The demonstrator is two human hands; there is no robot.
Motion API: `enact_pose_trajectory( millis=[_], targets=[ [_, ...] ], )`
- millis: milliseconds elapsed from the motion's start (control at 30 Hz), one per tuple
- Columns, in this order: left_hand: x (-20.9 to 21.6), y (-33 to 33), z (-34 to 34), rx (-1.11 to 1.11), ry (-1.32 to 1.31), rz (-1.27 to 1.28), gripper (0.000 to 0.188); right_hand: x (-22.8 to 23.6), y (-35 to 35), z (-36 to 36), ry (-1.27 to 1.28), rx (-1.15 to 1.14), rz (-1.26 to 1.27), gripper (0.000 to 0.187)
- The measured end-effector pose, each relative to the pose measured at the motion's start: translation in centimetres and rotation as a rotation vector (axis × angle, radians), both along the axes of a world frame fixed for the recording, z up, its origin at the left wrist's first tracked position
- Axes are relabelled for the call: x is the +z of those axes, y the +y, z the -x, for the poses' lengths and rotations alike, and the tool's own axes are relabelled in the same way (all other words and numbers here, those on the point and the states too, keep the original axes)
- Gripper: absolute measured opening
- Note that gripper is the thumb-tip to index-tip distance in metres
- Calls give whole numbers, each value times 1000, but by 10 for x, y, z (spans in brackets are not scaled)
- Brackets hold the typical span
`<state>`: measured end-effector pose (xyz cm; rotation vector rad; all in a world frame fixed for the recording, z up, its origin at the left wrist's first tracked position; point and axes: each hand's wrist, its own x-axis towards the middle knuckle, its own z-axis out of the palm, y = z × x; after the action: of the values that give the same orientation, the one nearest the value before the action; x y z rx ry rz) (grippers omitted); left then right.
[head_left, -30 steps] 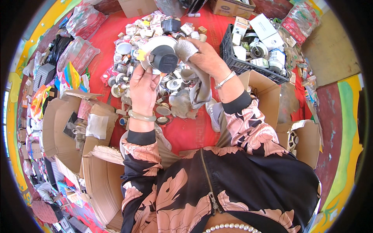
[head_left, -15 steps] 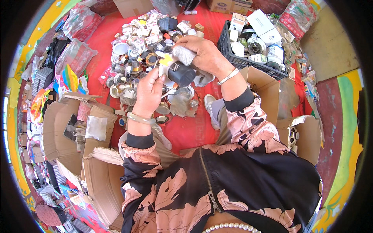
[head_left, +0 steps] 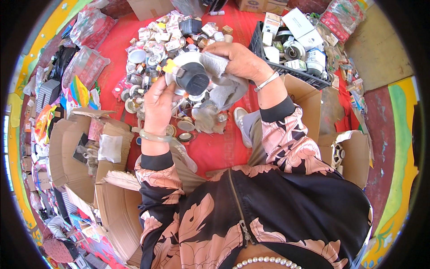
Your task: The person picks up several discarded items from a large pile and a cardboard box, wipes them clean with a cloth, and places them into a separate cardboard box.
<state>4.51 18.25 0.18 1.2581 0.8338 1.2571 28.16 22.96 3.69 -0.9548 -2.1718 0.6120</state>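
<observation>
A: Grasping what?
B: Clasping black-and-white fixture point(head_left: 193, 80) by rim with left fingers point(head_left: 158, 91), above heap of parts point(head_left: 173, 45); gripping grey cloth point(head_left: 228, 89) with right fingers point(head_left: 220, 48), also above heap.
A: Nearby?
B: Noted black crate point(head_left: 256, 41) right of heap.

Black-and-white fixture point(head_left: 193, 79) swings back toward the left hand point(head_left: 157, 97), white rim point(head_left: 184, 58) showing broadly again, gray cloth point(head_left: 222, 91) shifts off its top, hanging wider below the right hand point(head_left: 240, 61).

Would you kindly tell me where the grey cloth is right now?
In the head view, the grey cloth is at upper centre, held in the right hand, just right of the black-and-white fixture in the left hand.
</observation>
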Motion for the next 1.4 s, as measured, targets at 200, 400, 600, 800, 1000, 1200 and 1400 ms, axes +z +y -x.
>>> enact_pose_trajectory(
  millis=[200, 400, 600, 800, 1000, 1200, 1400],
  targets=[
    [6, 5, 14, 45, -364, 18, 30, -14, 13, -15, 68, -265, 203, 25],
    [2, 5, 24, -5, -653, 15, 37, -18, 13, -19, -299, -560, -58, 19],
    [12, -10, 23, -48, -735, 18, 43, -10, 10, -13, 172, -467, 201, 23],
    [8, -4, 26, -182, -597, -17, 38, 9, -1, -2, 912, -226, 490, 34],
    [6, -3, 23, -119, -417, -6, 29, 35, -24, 8, 768, -107, 664, 29],
    [5, -1, 13, -43, -110, -14, 24, 9, -17, 15, 377, -98, 448, 20],
    [24, -5, 10, -24, 131, 65, 20, -3, -7, 14, -4, -150, 195, 16]
  ],
)
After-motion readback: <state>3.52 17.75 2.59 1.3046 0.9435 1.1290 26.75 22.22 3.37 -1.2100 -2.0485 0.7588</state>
